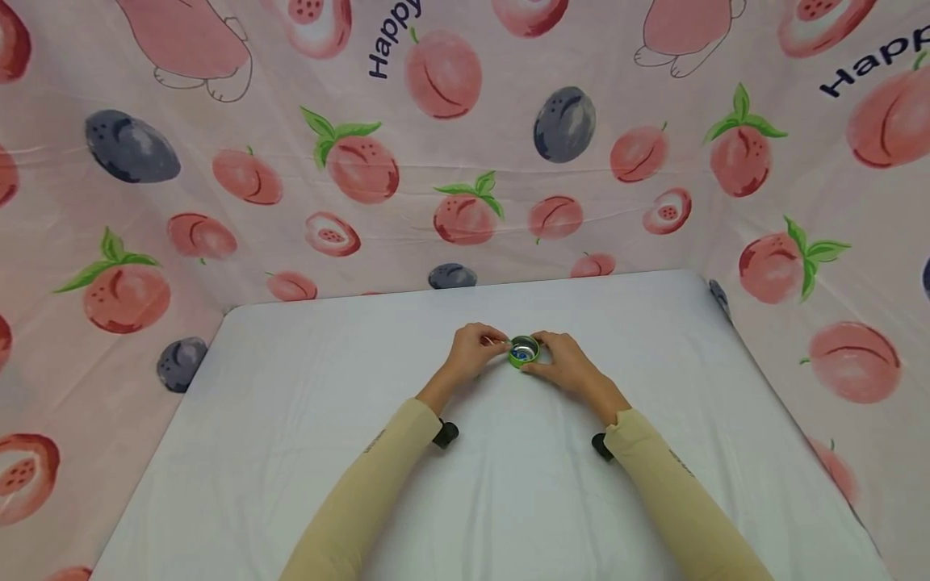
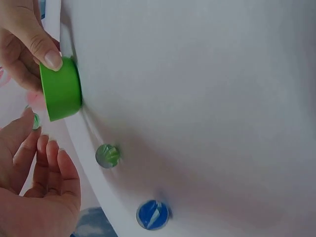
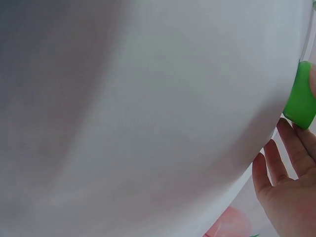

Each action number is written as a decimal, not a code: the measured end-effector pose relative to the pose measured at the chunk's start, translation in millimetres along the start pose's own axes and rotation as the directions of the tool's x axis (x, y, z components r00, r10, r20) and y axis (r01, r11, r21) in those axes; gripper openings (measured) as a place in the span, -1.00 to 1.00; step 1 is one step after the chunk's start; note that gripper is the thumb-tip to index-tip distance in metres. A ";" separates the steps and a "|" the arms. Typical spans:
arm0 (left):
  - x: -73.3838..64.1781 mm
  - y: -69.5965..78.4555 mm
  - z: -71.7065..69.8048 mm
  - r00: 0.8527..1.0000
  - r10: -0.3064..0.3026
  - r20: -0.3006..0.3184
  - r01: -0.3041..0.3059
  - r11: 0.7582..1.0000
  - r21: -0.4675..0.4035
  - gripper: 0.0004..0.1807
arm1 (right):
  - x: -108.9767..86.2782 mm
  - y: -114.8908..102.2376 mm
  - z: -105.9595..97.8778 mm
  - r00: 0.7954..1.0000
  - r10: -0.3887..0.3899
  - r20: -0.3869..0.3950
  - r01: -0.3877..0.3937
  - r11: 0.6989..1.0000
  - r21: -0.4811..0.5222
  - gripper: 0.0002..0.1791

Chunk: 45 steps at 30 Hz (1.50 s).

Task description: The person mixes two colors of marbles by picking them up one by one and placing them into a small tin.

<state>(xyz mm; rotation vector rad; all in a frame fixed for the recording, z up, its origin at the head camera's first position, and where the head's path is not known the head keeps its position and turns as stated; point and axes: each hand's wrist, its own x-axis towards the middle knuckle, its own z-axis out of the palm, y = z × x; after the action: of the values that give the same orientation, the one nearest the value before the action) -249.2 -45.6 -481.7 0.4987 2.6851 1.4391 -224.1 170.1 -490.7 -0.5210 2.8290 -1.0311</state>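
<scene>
My right hand [image 1: 570, 363] grips a small round green tin [image 1: 524, 366], thumb on the near side and fingers round the far side. The tin stands on the white table with its top open. Its inside is silvery, with something blue at the bottom in the head view. Close to the rim, my left hand [image 1: 472, 353] pinches a green glass marble [image 2: 36, 121] between thumb and index finger. Another green marble [image 2: 107, 156] and a blue marble [image 2: 153, 215] lie on the table in the left wrist view. The left hand and arm hide both from the head view.
A white cloth covers the table [image 1: 327, 363]. Behind and beside it hangs a pink fabric backdrop [image 1: 508, 153] printed with fruit. Black wrist cameras show at both sleeve cuffs.
</scene>
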 end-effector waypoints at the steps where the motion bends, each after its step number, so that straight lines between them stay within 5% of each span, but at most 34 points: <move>1: 0.6 0.2 1.2 1.000 0.003 0.003 -0.003 1.000 -0.001 -0.83 | 0.0 0.0 0.0 1.000 -0.002 -0.001 0.002 1.000 0.000 -0.35; 22: 1.0 1.8 9.6 0.999 -0.009 0.036 0.008 1.000 0.021 -0.80 | 0.2 -0.3 0.2 1.000 0.006 -0.003 -0.007 1.000 -0.005 -0.35; 33: -5.4 2.0 -14.6 1.000 -0.025 0.013 0.025 0.998 0.049 -0.78 | -1.5 -3.1 -0.1 1.000 0.023 0.001 -0.023 1.000 -0.002 -0.33; 45: -29.5 -6.4 -43.6 0.999 -0.052 0.006 0.052 0.995 0.081 -0.81 | -2.4 -4.4 0.1 1.000 0.024 0.001 -0.024 1.000 -0.010 -0.33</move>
<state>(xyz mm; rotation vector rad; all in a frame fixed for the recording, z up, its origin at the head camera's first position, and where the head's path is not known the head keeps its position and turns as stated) -231.5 -92.9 -465.3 0.4349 2.7377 1.3174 -220.6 167.7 -488.1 -0.4872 2.8338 -1.0135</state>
